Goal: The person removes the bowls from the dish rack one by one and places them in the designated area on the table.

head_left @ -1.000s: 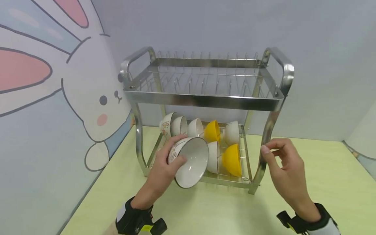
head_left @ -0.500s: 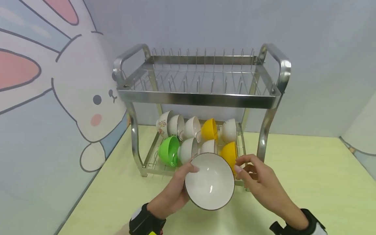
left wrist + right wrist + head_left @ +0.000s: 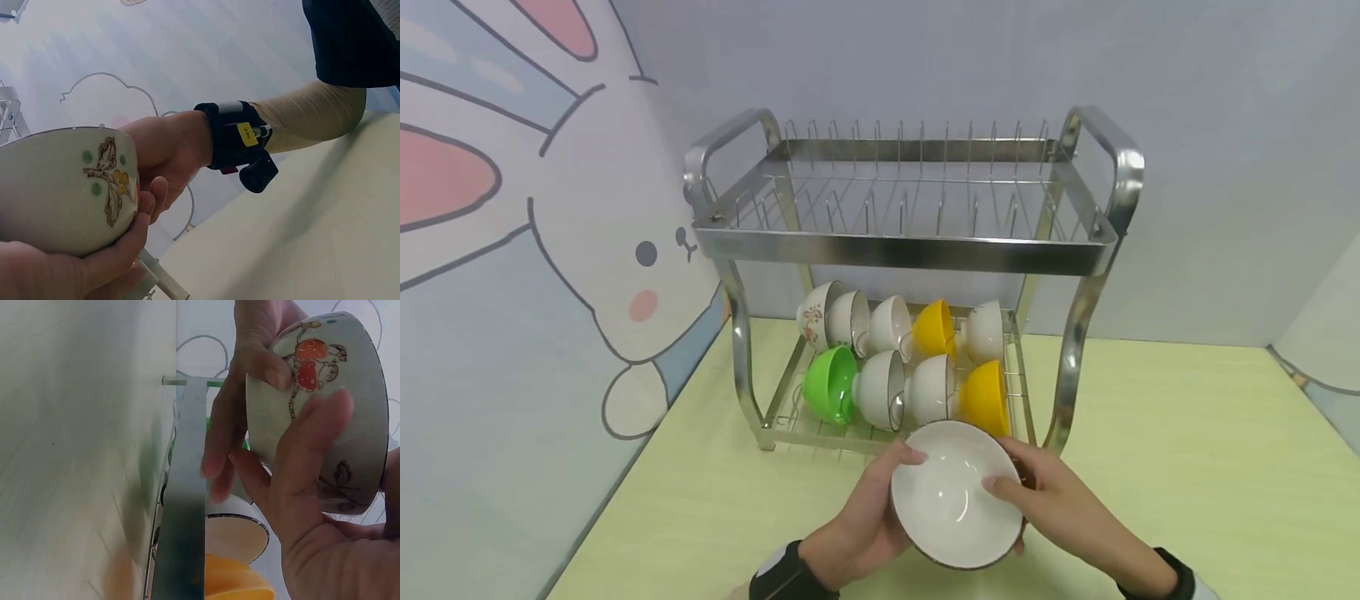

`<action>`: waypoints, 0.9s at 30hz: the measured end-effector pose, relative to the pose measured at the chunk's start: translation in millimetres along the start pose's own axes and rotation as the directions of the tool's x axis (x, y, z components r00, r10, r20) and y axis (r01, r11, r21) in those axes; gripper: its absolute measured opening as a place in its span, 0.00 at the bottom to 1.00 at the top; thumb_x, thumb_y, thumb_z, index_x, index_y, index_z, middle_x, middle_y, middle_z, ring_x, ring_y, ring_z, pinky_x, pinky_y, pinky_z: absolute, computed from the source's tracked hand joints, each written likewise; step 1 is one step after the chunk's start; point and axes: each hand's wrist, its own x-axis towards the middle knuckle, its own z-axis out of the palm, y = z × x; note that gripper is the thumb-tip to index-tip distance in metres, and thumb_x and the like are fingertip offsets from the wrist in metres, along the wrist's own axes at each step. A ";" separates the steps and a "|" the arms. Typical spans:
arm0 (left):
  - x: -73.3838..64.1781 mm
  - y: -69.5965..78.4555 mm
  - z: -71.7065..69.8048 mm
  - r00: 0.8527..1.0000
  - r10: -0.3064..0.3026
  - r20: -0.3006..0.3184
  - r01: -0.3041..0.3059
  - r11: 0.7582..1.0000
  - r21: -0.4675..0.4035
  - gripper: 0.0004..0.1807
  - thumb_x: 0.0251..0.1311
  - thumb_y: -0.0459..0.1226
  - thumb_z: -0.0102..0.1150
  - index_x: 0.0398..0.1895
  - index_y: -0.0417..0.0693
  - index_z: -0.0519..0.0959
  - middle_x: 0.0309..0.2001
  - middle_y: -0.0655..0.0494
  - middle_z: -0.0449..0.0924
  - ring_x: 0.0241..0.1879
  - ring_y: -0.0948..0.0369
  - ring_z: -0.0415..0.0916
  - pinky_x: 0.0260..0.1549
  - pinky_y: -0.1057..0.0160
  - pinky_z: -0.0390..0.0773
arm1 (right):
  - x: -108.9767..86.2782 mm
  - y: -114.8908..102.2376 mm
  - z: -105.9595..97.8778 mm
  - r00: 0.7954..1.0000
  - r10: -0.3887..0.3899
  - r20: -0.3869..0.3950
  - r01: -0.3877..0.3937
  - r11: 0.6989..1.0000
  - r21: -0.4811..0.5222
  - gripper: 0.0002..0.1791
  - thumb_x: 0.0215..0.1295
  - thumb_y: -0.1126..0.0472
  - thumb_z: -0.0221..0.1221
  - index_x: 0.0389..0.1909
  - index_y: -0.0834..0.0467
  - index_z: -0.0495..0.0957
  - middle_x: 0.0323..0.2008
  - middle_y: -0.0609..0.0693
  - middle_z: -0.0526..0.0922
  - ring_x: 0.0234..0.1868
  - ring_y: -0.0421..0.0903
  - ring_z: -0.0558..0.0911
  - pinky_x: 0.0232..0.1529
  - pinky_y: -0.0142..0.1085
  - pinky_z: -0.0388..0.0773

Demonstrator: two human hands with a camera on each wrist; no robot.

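Observation:
Both hands hold a white bowl (image 3: 957, 508) with a dark rim, its hollow facing the head camera. My left hand (image 3: 868, 512) grips its left side, thumb over the rim and fingers under the outside. From the right, my right hand (image 3: 1056, 504) grips it with the thumb inside the rim. The right wrist view shows orange and brown painted decoration on the bowl's outside (image 3: 347, 425); in the left wrist view, leaves and yellow berries mark the bowl wall (image 3: 50, 194). The bowl is in front of a two-tier metal dish rack (image 3: 895, 250).
The rack's lower tier bears two rows of tilted bowls, including a green bowl (image 3: 829, 387), a front yellow bowl (image 3: 985, 400), a back yellow bowl (image 3: 932, 329) and several white ones. Wire prongs line the upper tier. A pale yellow-green table (image 3: 1210, 442) lies beneath; a rabbit-painted wall (image 3: 625, 208) borders the left.
The left hand has brought the bowl down and right, away from the rack, turning its hollow toward the head camera. The right hand has moved left and down and taken hold of it.

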 end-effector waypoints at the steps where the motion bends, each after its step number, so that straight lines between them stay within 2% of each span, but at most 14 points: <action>1: 0.4 -1.5 -0.5 1.000 -0.009 0.001 0.009 1.000 -0.001 0.28 0.62 0.44 0.38 0.66 0.50 0.58 0.54 0.44 0.68 0.49 0.50 0.70 0.41 0.55 0.74 | -0.5 1.4 -0.5 1.000 -0.005 0.009 0.005 1.000 0.004 0.19 0.69 0.64 0.53 0.60 0.59 0.67 0.38 0.62 0.81 0.20 0.53 0.81 0.14 0.52 0.80; 4: 2.2 -5.4 -2.3 0.999 -0.040 0.003 0.040 0.999 -0.002 0.28 0.62 0.46 0.38 0.66 0.50 0.58 0.53 0.44 0.68 0.48 0.51 0.70 0.41 0.55 0.74 | -1.5 7.1 -1.0 1.000 -0.006 0.026 0.006 1.000 0.010 0.21 0.69 0.68 0.52 0.61 0.62 0.65 0.39 0.64 0.81 0.20 0.53 0.82 0.15 0.53 0.80; 7: 4.2 -9.2 -4.1 0.998 -0.065 -0.001 0.065 0.998 0.002 0.28 0.62 0.47 0.39 0.66 0.51 0.58 0.54 0.44 0.68 0.48 0.51 0.70 0.41 0.55 0.74 | -2.6 13.5 -0.3 1.000 -0.010 -0.001 0.009 0.999 -0.050 0.21 0.68 0.68 0.53 0.61 0.61 0.66 0.41 0.63 0.80 0.24 0.50 0.83 0.20 0.47 0.83; 11: 6.1 -11.5 -4.7 0.998 -0.066 0.010 0.066 0.998 0.007 0.28 0.64 0.48 0.40 0.66 0.50 0.58 0.54 0.44 0.69 0.49 0.50 0.70 0.43 0.53 0.74 | -4.1 18.5 1.1 0.998 -0.039 -0.046 0.033 0.991 -0.129 0.23 0.66 0.69 0.55 0.61 0.62 0.67 0.46 0.62 0.78 0.32 0.45 0.83 0.30 0.38 0.84; 16: 6.7 -1.8 -0.6 0.997 -0.062 0.045 0.058 0.995 0.080 0.27 0.67 0.50 0.44 0.65 0.48 0.62 0.54 0.45 0.71 0.49 0.52 0.71 0.43 0.54 0.74 | -7.0 13.2 -3.7 0.996 -0.061 -0.060 0.053 0.990 -0.133 0.21 0.65 0.71 0.55 0.59 0.66 0.68 0.45 0.64 0.80 0.32 0.46 0.83 0.29 0.37 0.84; 19: 3.2 8.7 2.5 0.995 -0.030 0.092 0.015 0.987 0.162 0.26 0.69 0.50 0.44 0.65 0.46 0.63 0.55 0.45 0.71 0.50 0.51 0.71 0.42 0.51 0.75 | -12.2 4.9 -11.3 0.997 -0.048 -0.057 0.040 0.991 -0.125 0.18 0.66 0.71 0.54 0.57 0.67 0.69 0.40 0.62 0.82 0.28 0.47 0.84 0.25 0.40 0.84; 22: -1.8 19.9 5.0 0.991 0.029 0.132 -0.062 0.964 0.259 0.24 0.71 0.48 0.43 0.63 0.44 0.66 0.56 0.43 0.71 0.50 0.48 0.71 0.43 0.47 0.76 | -20.1 -3.9 -22.8 0.998 -0.025 -0.052 0.020 0.994 -0.105 0.17 0.66 0.71 0.53 0.56 0.67 0.69 0.34 0.62 0.83 0.20 0.49 0.83 0.17 0.46 0.82; 25: -5.5 30.8 5.2 0.987 0.097 0.129 -0.139 0.917 0.373 0.22 0.71 0.47 0.43 0.57 0.41 0.70 0.54 0.42 0.73 0.49 0.45 0.72 0.45 0.47 0.77 | -28.6 -10.5 -39.1 0.998 -0.031 -0.057 0.027 0.997 -0.073 0.18 0.67 0.71 0.53 0.57 0.68 0.68 0.31 0.63 0.83 0.14 0.52 0.80 0.10 0.48 0.79; 27: -6.6 37.6 3.3 0.984 0.141 0.110 -0.175 0.888 0.424 0.21 0.71 0.46 0.45 0.53 0.38 0.72 0.52 0.42 0.74 0.49 0.44 0.73 0.46 0.47 0.77 | -34.5 -13.0 -51.1 0.996 -0.055 -0.066 0.051 0.997 -0.056 0.18 0.67 0.72 0.52 0.57 0.70 0.67 0.30 0.63 0.82 0.15 0.53 0.80 0.08 0.47 0.78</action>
